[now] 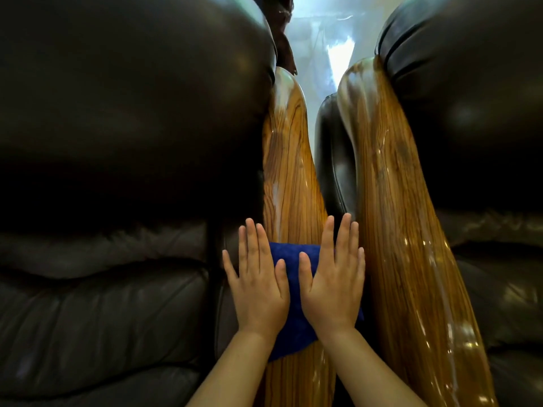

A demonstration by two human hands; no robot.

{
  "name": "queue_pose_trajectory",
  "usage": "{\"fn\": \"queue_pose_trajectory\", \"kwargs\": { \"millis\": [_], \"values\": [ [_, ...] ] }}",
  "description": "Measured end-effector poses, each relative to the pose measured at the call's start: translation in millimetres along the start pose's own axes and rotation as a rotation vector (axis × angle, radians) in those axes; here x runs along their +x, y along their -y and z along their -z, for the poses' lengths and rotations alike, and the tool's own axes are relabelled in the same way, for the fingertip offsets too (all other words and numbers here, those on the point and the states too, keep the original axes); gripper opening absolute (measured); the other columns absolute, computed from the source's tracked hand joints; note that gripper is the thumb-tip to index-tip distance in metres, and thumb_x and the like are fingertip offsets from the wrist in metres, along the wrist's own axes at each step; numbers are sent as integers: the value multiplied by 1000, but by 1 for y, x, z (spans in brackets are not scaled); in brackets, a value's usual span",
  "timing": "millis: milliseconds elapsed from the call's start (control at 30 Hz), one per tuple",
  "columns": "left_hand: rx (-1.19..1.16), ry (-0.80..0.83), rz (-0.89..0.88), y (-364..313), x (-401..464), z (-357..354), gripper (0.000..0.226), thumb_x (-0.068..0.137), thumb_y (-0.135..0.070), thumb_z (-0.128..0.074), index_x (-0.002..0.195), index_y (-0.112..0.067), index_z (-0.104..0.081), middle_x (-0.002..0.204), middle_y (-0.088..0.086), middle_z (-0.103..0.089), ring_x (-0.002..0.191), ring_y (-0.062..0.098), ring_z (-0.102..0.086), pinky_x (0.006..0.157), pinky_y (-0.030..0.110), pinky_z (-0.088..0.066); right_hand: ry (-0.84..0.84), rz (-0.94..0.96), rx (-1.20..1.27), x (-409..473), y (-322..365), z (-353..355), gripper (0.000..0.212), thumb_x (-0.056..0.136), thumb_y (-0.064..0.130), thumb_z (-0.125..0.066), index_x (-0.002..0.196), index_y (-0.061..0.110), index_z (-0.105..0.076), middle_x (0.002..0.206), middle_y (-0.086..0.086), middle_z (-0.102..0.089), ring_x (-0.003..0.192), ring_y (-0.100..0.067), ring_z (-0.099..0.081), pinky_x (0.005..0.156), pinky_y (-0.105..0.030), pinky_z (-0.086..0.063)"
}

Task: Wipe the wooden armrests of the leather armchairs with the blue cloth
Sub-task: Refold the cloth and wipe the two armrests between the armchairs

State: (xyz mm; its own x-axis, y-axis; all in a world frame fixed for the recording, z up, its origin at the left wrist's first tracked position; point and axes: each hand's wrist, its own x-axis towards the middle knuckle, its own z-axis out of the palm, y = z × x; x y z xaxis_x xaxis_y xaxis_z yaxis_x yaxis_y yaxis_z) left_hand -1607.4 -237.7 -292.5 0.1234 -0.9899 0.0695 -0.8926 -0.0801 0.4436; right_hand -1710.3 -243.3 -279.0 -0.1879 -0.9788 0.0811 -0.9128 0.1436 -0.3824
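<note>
Two glossy wooden armrests run side by side away from me: the left armrest [289,160] and the right armrest [390,201]. A blue cloth [293,312] lies across the left armrest near its front part. My left hand [258,283] and my right hand [335,280] both press flat on the cloth, palms down, fingers straight and pointing away from me. The cloth shows between and below the hands; the rest of it is hidden under them. The right hand's outer fingers reach toward the gap beside the right armrest.
The dark leather armchair on the left [117,142] and the one on the right [476,118] flank the armrests. A narrow gap with a leather side panel [332,160] separates the two armrests. Bright floor [323,48] shows beyond.
</note>
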Motion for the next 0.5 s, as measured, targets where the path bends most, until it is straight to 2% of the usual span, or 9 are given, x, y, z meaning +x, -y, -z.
{"fn": "queue_pose_trajectory", "kwargs": {
  "millis": [233,333,400,500],
  "values": [
    [-20,17,-27,-6,71,-2,57,94,-37,-12,144,-16,5,155,-1,7,143,11,8,116,46,-4,-11,56,14,72,12,-6,63,93,50,-18,146,23,2,157,-5,-2,144,-19,-2,112,-44,-18],
    [-2,31,-29,-14,103,5,59,91,-41,-4,141,-17,15,152,-2,19,141,12,18,118,45,1,-1,30,15,101,23,-2,63,93,51,-16,144,24,10,157,-2,10,143,-17,8,115,-50,-9],
    [-14,-23,-34,-15,97,13,60,92,-41,-8,142,-16,15,153,1,19,142,15,16,118,44,2,-32,12,55,99,23,4,61,94,48,-16,143,25,11,155,0,13,143,-15,12,115,-53,-2],
    [-90,-10,-204,-6,62,19,60,95,-36,-18,145,-18,8,155,1,12,144,15,8,117,38,5,-42,80,153,69,14,13,54,95,42,-15,145,29,2,156,2,3,144,-13,6,114,-47,-3]
  ]
}}
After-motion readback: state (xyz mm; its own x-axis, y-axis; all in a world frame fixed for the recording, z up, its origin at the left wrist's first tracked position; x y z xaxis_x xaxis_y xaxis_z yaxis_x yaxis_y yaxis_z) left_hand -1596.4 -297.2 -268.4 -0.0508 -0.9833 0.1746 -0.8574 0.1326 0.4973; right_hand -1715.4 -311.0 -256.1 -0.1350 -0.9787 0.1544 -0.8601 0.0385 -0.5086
